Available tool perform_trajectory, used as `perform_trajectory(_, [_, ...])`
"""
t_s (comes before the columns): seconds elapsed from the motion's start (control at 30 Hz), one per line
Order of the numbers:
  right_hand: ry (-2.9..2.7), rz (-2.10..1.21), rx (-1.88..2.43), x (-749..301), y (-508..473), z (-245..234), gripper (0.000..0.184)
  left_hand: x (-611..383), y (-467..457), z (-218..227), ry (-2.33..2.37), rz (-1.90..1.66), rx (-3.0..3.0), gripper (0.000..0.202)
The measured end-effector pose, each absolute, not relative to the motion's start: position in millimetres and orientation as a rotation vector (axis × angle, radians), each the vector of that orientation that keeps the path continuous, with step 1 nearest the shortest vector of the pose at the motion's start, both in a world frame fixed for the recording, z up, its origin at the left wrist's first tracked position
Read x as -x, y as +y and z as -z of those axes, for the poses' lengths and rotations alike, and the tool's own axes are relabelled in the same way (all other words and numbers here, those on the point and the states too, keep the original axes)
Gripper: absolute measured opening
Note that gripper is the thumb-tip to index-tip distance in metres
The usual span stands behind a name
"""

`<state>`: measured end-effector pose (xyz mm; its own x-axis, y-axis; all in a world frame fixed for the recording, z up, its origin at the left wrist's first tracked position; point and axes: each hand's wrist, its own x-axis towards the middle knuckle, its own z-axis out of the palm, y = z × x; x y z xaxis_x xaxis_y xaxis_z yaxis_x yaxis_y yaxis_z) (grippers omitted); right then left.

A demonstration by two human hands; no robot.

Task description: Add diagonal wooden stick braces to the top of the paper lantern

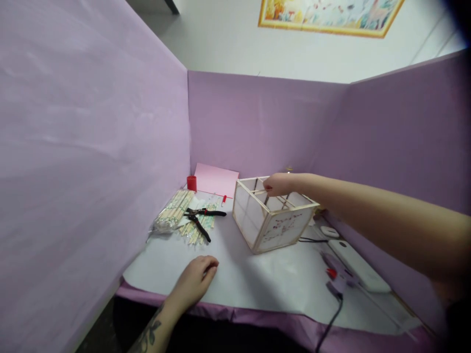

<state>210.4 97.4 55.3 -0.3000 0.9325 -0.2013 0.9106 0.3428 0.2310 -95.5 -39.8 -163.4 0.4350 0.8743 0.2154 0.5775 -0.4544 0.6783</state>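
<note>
A square lantern (285, 228) with thin wooden edges and white translucent panels stands on the white-covered table, right of the middle. Red blossom-like marks decorate its front panel. My right hand (278, 184) is over its open top, fingers closed at a thin cross stick of the frame; the fingertips are partly hidden. Near the front edge, my left hand (196, 278) rests on the tabletop with its fingers loosely curled in, and nothing shows in it. Black-handled pliers (201, 215) lie beyond the left hand, across some loose pale sticks (195, 233).
A plastic-wrapped bundle of sticks (174, 210) lies by the left wall. Behind are a red cup (192, 183) and a pink sheet (216, 179). At right lie a purple glue gun (340, 272) with its cord and a long white box (358, 264). Purple partitions (265, 125) enclose the table.
</note>
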Motion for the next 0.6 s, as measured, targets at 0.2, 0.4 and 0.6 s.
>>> perform_trajectory(0.2, [2.478, -0.196, -1.771, -226.6, 49.3, -68.3, 0.042, 105.6, -39.1, 145.2, 1.327, -0.880, -2.157, 0.022])
perform_trajectory(0.4, [2.822, 0.326, -1.881, -237.0, -83.7, -3.9, 0.039, 116.6, 18.4, 88.5, 1.714, -0.725, -2.319, 0.020])
perform_trajectory(0.6, [2.745, 1.067, -1.559, -192.0, -122.0, 83.9, 0.041, 89.2, 131.7, 70.1, 1.889, -0.483, -2.321, 0.011])
